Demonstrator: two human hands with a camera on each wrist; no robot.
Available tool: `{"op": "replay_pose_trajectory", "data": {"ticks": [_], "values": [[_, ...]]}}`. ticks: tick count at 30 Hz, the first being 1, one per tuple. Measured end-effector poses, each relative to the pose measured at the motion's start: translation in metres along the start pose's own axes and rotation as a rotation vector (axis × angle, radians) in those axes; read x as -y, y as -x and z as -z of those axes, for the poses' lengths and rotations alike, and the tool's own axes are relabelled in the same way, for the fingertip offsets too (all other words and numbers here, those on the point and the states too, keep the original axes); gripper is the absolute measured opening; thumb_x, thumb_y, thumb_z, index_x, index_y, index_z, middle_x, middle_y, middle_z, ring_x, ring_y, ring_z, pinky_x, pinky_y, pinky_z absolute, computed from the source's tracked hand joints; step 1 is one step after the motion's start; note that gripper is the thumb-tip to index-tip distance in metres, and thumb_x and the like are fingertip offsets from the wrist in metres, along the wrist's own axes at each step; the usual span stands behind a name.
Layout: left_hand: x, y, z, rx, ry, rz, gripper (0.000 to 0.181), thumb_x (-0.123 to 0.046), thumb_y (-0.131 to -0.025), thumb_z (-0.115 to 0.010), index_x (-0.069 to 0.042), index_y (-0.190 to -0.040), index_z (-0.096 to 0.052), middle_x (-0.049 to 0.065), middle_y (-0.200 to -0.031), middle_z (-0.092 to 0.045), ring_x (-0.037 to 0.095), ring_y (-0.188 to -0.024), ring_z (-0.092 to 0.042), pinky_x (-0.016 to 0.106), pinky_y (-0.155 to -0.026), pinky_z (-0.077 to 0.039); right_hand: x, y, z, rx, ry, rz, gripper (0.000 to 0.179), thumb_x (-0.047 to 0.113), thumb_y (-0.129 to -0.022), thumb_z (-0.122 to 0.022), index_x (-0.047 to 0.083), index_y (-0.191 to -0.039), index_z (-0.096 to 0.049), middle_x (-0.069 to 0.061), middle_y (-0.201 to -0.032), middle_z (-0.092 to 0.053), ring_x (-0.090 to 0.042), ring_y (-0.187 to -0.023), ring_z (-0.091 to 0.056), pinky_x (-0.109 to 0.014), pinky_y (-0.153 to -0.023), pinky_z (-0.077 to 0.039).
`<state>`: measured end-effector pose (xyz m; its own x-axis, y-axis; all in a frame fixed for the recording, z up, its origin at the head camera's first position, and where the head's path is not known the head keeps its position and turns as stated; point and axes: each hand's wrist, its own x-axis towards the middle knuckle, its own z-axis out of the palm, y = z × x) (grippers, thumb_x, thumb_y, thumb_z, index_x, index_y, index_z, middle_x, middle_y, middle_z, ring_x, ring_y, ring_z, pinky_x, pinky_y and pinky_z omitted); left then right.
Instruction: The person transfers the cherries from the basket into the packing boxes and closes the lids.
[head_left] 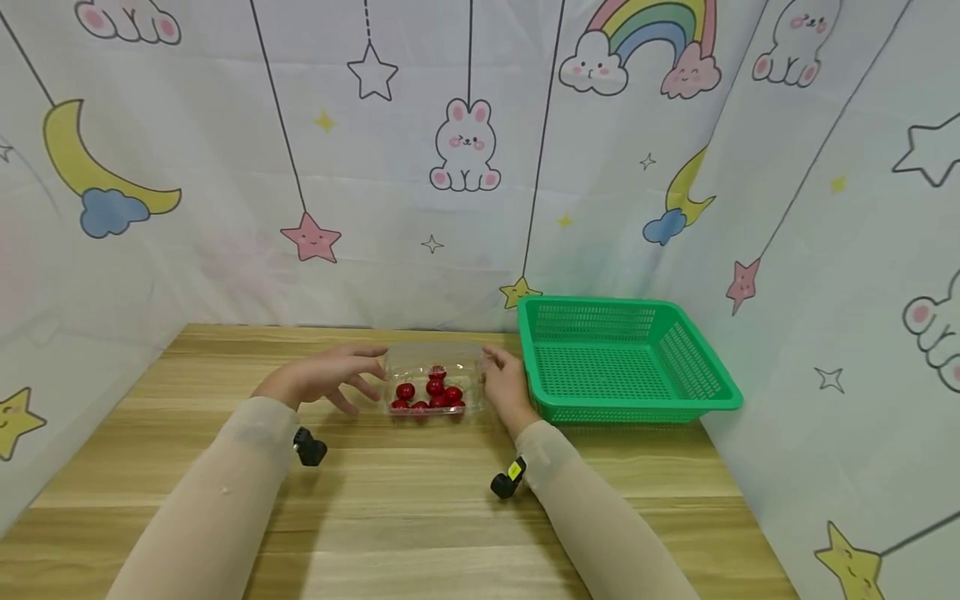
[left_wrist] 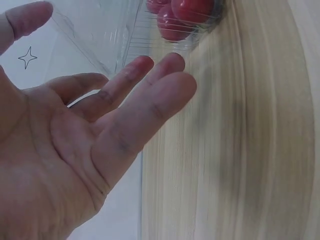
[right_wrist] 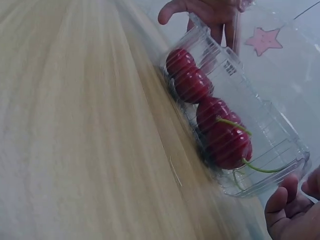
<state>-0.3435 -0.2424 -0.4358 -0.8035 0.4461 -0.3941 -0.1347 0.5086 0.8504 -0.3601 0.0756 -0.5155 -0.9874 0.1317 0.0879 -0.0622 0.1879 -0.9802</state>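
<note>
A clear plastic box (head_left: 472, 400) of red cherries (head_left: 435, 387) sits on the table between the two hands, its clear lid (head_left: 435, 354) raised at the back. At the box's left end is the left hand (head_left: 330, 377), its fingers spread and relaxed, holding nothing. The left wrist view shows its fingers (left_wrist: 145, 110) just below the box. Against the right end is the right hand (head_left: 506, 387), its fingertips (right_wrist: 280, 197) bent loosely close to the box's corner. Through the ribbed wall, green stems (right_wrist: 262, 170) show on some cherries.
A green plastic basket (head_left: 630, 406) with slotted sides stands just right of the right hand, near the back of the wooden table (head_left: 405, 517). A printed cloth (head_left: 405, 283) hangs behind the table and along the sides.
</note>
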Motion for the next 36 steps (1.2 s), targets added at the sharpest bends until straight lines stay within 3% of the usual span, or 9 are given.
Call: {"op": "replay_pose_trajectory", "data": {"ticks": [5, 9, 12, 15, 23, 26, 29, 33, 36], "values": [[0.000, 0.003, 0.000, 0.017, -0.030, 0.002, 0.092, -0.039, -0.113, -0.060, -0.010, -0.184, -0.009, 0.033, -0.175, -0.042, 0.047, -0.150, -0.063, 0.061, -0.103, -0.067, 0.006, 0.007, 0.001, 0.019, -0.142, -0.125, 0.047, 0.022, -0.121, -0.046, -0.002, -0.155, -0.067, -0.027, -0.151, -0.069, -0.011, -0.078, -0.067, -0.023, -0.064, -0.054], [0.001, 0.002, -0.001, 0.033, -0.050, -0.002, 0.099, -0.038, -0.112, -0.065, -0.011, -0.184, -0.003, 0.032, -0.178, -0.038, 0.049, -0.152, -0.058, 0.060, -0.102, -0.068, 0.011, 0.013, 0.003, 0.039, -0.173, -0.155, 0.050, 0.030, -0.121, -0.050, 0.000, -0.157, -0.065, -0.024, -0.156, -0.068, -0.017, -0.095, -0.071, -0.026, -0.076, -0.059], [0.002, 0.000, -0.003, 0.036, -0.048, 0.008, 0.105, -0.035, -0.110, -0.071, -0.014, -0.185, 0.001, 0.033, -0.179, -0.032, 0.048, -0.150, -0.059, 0.059, -0.101, -0.068, 0.013, 0.017, 0.006, 0.060, -0.168, -0.152, 0.050, 0.024, -0.120, -0.050, 0.001, -0.162, -0.061, -0.024, -0.157, -0.067, -0.029, -0.115, -0.074, -0.032, -0.088, -0.062], [0.001, -0.002, -0.006, 0.033, -0.054, 0.020, 0.111, -0.032, -0.107, -0.075, -0.016, -0.185, 0.002, 0.034, -0.173, -0.041, 0.046, -0.144, -0.063, 0.058, -0.100, -0.068, 0.014, 0.019, 0.008, 0.083, -0.154, -0.156, 0.051, 0.017, -0.118, -0.048, 0.001, -0.166, -0.056, -0.025, -0.161, -0.065, -0.039, -0.137, -0.070, -0.040, -0.100, -0.064], [-0.002, -0.004, -0.014, 0.038, -0.033, 0.084, 0.116, -0.019, -0.108, -0.075, -0.022, -0.184, 0.013, 0.029, -0.152, -0.063, 0.036, -0.129, -0.069, 0.049, -0.089, -0.071, 0.019, 0.028, 0.015, 0.184, -0.090, -0.163, 0.060, 0.006, -0.114, -0.049, -0.002, -0.173, -0.041, -0.021, -0.175, -0.051, -0.038, -0.162, -0.052, -0.050, -0.120, -0.057], [-0.003, -0.006, -0.017, 0.030, 0.003, 0.097, 0.117, -0.017, -0.108, -0.074, -0.024, -0.183, 0.015, 0.023, -0.132, -0.072, 0.029, -0.111, -0.071, 0.045, -0.082, -0.071, 0.020, 0.030, 0.018, 0.183, -0.043, -0.166, 0.059, 0.005, -0.113, -0.050, -0.003, -0.171, -0.046, -0.022, -0.172, -0.055, -0.033, -0.151, -0.063, -0.039, -0.108, -0.061], [-0.004, -0.008, -0.021, 0.029, 0.038, 0.088, 0.115, -0.016, -0.110, -0.072, -0.023, -0.183, 0.017, 0.023, -0.120, -0.076, 0.024, -0.095, -0.074, 0.041, -0.078, -0.071, 0.020, 0.032, 0.020, 0.159, 0.018, -0.190, 0.054, 0.008, -0.113, -0.050, 0.000, -0.166, -0.055, -0.022, -0.147, -0.073, -0.021, -0.107, -0.073, -0.028, -0.079, -0.058], [-0.005, -0.009, -0.025, 0.023, 0.087, 0.079, 0.114, -0.013, -0.111, -0.070, -0.023, -0.182, 0.018, 0.026, -0.124, -0.077, 0.022, -0.086, -0.077, 0.039, -0.075, -0.071, 0.020, 0.034, 0.023, 0.167, 0.030, -0.246, 0.054, 0.013, -0.115, -0.047, 0.005, -0.167, -0.057, -0.009, -0.091, -0.068, -0.010, -0.061, -0.048, -0.025, -0.055, -0.040], [-0.006, -0.010, -0.026, 0.013, 0.108, 0.082, 0.112, -0.012, -0.111, -0.068, -0.023, -0.182, 0.018, 0.026, -0.121, -0.077, 0.020, -0.082, -0.075, 0.036, -0.072, -0.070, 0.021, 0.034, 0.025, 0.209, -0.004, -0.281, 0.056, 0.014, -0.116, -0.044, 0.009, -0.172, -0.051, -0.003, -0.081, -0.058, -0.010, -0.054, -0.043, -0.027, -0.050, -0.038]]}}
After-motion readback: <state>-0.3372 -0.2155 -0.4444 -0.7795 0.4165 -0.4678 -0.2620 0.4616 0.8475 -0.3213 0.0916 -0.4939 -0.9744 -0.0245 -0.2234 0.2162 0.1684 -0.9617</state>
